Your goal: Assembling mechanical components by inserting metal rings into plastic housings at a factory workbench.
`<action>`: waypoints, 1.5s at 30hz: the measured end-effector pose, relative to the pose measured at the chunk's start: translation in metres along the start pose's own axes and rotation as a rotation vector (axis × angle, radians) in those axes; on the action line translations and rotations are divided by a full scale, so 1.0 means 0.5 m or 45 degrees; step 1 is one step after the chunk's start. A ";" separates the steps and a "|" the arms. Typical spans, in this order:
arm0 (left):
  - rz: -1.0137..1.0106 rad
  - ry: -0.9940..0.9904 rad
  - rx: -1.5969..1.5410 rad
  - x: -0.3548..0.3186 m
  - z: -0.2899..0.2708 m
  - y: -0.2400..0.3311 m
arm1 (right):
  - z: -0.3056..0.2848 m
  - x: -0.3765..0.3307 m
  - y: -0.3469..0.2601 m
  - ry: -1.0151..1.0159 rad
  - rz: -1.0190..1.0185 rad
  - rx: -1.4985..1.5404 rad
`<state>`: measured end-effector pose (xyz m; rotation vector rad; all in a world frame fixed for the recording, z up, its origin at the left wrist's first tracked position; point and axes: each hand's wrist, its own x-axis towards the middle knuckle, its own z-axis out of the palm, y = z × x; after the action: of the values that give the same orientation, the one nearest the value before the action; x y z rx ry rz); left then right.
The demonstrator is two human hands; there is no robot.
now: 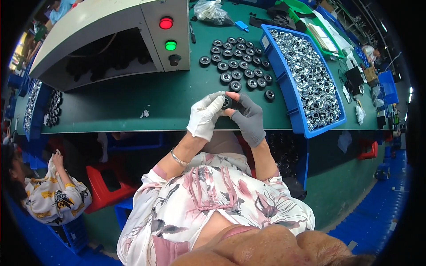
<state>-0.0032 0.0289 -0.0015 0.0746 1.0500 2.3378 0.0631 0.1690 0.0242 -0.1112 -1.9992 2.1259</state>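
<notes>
Across the workshop, a long green-topped workbench [164, 99] is supporting a cream metal cabinet with red and green lights [102, 21], a cluster of black round wheels with silver centres [233, 64], and a blue plastic tray [284, 88] that is holding shiny silver metal rings [307, 75]. Near the bench's front edge, the white-gloved left hand [207, 116] and the right hand in a grey fingerless glove [249, 119] are both clamping one small black wheel [227, 103] between thumbs and fingers.
</notes>
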 end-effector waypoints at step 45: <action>1.050 1.012 2.014 0.170 -0.399 0.448 | -0.032 -0.002 -0.010 0.224 -0.600 -1.456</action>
<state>-0.2352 -0.1796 0.0031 0.1936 3.5023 1.3145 0.0677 0.1848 0.0281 0.0018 -2.5101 0.5222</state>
